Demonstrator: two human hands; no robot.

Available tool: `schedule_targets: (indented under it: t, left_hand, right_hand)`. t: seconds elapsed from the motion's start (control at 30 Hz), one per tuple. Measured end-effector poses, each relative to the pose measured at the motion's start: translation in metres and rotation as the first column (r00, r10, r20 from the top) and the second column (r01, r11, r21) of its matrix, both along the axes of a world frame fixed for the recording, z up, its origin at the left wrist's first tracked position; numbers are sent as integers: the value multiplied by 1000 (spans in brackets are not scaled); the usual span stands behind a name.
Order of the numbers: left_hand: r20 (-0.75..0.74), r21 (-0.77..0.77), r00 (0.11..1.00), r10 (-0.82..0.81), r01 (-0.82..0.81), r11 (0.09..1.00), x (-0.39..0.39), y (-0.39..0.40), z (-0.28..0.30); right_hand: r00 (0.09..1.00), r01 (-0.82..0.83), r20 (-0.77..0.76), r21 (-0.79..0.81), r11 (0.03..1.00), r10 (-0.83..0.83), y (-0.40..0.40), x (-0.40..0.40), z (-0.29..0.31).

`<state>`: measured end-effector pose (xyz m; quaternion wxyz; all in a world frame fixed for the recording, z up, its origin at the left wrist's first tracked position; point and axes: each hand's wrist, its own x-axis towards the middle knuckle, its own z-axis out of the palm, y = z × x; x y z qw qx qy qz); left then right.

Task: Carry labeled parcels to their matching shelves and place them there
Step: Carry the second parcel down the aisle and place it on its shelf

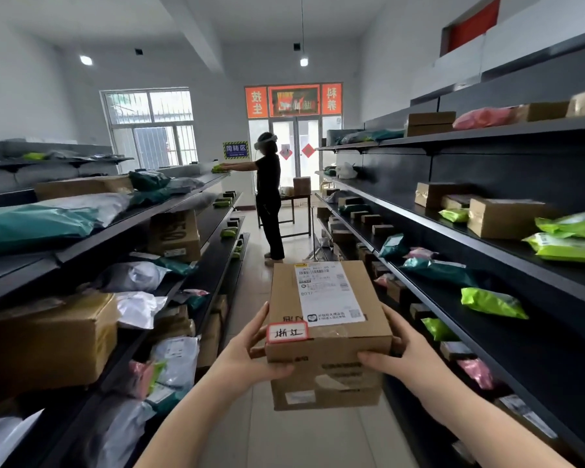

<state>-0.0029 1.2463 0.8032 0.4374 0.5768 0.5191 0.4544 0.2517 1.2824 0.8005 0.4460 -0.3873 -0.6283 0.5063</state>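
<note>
A brown cardboard parcel (pixel 321 363) is held out in front of me in the aisle, low in the middle of the view. It carries a white shipping label and a small red-bordered sticker (pixel 287 333) with handwritten characters. My left hand (pixel 250 349) grips its left near corner, thumb across the front face. My right hand (pixel 395 352) grips its right side, thumb on the front face. Dark shelves on the left (pixel 196 285) and on the right (pixel 480 244) hold many parcels.
A person in black (pixel 269 201) stands further down the aisle, reaching toward the left shelf with a green bag. Behind them are a small table (pixel 298 197) with a box, and a glass door. The tiled aisle floor (pixel 250 265) runs between the shelves.
</note>
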Motion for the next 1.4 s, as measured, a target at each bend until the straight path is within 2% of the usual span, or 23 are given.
schedule_targets:
  t: [0.5,0.67,1.03,1.4]
  left_hand:
    - [-21,1,994,-103,103,995,-83,234,1]
    - [-17,-22,992,-126,126,992,-99,306,-1]
    - [18,28,997,-73,73,997,-97,487,10]
    - [73,30,997,-37,35,999,-94,636,13]
  right_hand:
    - [992,123,10,1,992,-123,213,-80,-10]
    - [993,116,4,-24,993,-116,284,-94,-12]
    - [995,97,-40,44,994,-95,473,-95,-1]
    - [998,59,-27,30,998,-58,634,-95,7]
